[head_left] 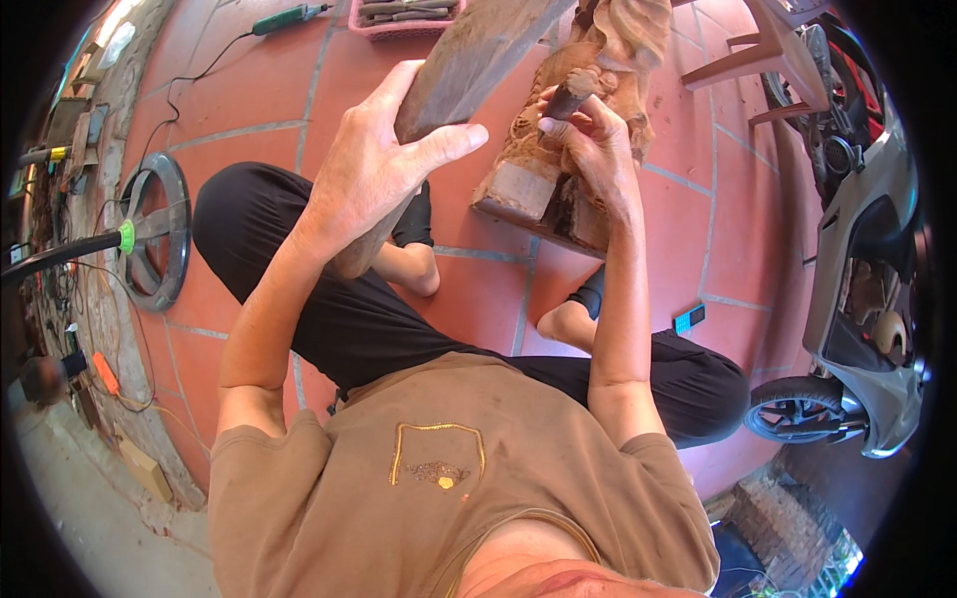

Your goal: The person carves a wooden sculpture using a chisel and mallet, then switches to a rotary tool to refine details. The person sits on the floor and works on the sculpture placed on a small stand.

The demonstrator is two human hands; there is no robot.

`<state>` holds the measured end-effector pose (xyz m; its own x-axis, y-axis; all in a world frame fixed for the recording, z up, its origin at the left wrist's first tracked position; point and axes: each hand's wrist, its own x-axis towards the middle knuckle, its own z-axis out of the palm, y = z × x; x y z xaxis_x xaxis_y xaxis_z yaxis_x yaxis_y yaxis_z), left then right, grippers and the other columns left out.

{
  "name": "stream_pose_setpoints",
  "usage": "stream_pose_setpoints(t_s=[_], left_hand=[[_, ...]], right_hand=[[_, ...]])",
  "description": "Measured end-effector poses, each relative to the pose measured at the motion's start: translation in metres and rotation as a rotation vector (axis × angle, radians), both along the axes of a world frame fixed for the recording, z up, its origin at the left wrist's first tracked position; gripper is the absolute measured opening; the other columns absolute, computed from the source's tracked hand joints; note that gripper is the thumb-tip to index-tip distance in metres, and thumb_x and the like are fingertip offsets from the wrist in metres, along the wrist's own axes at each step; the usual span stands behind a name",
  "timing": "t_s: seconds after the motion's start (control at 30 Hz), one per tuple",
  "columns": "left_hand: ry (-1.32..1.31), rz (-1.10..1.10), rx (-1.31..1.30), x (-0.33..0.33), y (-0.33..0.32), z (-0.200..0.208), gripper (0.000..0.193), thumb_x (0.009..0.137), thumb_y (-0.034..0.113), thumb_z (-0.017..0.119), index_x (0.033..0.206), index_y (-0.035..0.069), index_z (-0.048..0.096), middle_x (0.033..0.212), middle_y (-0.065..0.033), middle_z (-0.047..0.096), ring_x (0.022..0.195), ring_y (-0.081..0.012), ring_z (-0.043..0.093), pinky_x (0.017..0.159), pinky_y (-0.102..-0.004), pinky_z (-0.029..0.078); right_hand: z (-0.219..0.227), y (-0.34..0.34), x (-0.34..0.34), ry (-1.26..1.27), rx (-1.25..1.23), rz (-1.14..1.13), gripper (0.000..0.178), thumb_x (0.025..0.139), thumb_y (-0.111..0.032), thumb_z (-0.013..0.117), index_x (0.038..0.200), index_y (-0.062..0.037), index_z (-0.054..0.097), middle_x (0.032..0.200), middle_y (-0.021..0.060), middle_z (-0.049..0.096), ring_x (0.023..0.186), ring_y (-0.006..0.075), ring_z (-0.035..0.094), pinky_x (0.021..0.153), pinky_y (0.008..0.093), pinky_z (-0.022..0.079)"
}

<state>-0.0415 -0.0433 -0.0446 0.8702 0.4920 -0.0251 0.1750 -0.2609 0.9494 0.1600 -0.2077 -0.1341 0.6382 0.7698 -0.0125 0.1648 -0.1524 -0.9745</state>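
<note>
Chiselling seems underway, upper centre: a wooden mallet [461,85] is gripped by the left hand [367,174], a chisel [572,93] pinched over the carving [526,140] by the right hand [598,154]; careful aim seems required.

The carving [626,42] is orange-brown, the wooden bar [467,78] grey-brown, the floor [743,244] terracotta-red with pale-grey lines.

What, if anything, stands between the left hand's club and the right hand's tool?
Nothing visible. Floor and carving show in the gap between the club, in the left hand, and the tool, whose top juts from the right hand.
</note>
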Motion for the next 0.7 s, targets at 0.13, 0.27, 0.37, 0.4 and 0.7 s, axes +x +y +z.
stream_pose_setpoints(t_s=[0.13,0.27,0.37,0.4,0.7], left_hand=[[-0.047,0.027,0.005,0.001,-0.004,0.006,0.055,0.086,0.03,0.079,0.126,0.001,0.056,0.097,-0.0099,0.069,0.087,-0.0156,0.065,0.081,-0.0322,0.052],[-0.056,0.002,0.034,0.001,-0.006,0.002,0.054,0.086,0.028,0.079,0.127,0.002,0.055,0.096,-0.0114,0.071,0.089,-0.0167,0.067,0.082,-0.0327,0.053],[-0.122,-0.023,0.031,0.002,-0.009,-0.007,0.046,0.085,0.024,0.079,0.12,0.003,0.057,0.082,-0.0003,0.061,0.07,-0.0068,0.057,0.06,-0.0235,0.047],[-0.125,-0.026,0.058,0.002,-0.009,-0.008,0.047,0.085,0.024,0.079,0.12,0.003,0.057,0.082,-0.001,0.062,0.072,-0.0075,0.058,0.063,-0.0241,0.048],[0.152,-0.095,0.272,0.004,-0.012,-0.017,0.052,0.086,0.03,0.077,0.124,0.003,0.053,0.087,-0.0227,0.07,0.08,-0.0353,0.071,0.077,-0.0395,0.055]], right_hand=[[-0.004,0.0,0.0,-0.037,-0.018,0.013,0.03,0.087,-0.003,0.074,0.116,-0.0041,0.066,0.106,0.0018,0.07,0.098,0.0111,0.066,0.087,0.028,0.053],[-0.004,0.001,-0.001,-0.176,-0.026,0.028,0.03,0.085,-0.008,0.077,0.113,-0.005,0.066,0.09,0.0024,0.072,0.08,0.0089,0.066,0.073,0.0283,0.055],[-0.005,0.002,0.001,-0.233,-0.062,0.036,0.032,0.084,-0.008,0.078,0.113,-0.0051,0.066,0.089,0.0043,0.072,0.08,0.009,0.067,0.072,0.0281,0.055],[-0.005,0.002,0.001,-0.223,-0.069,0.03,0.031,0.083,-0.008,0.078,0.112,-0.005,0.066,0.089,0.0041,0.071,0.08,0.0093,0.067,0.072,0.0281,0.055],[-0.002,0.007,-0.007,-0.297,-0.081,0.005,0.032,0.079,-0.009,0.081,0.108,-0.0039,0.067,0.089,0.0028,0.071,0.078,0.0113,0.068,0.072,0.0283,0.055]])
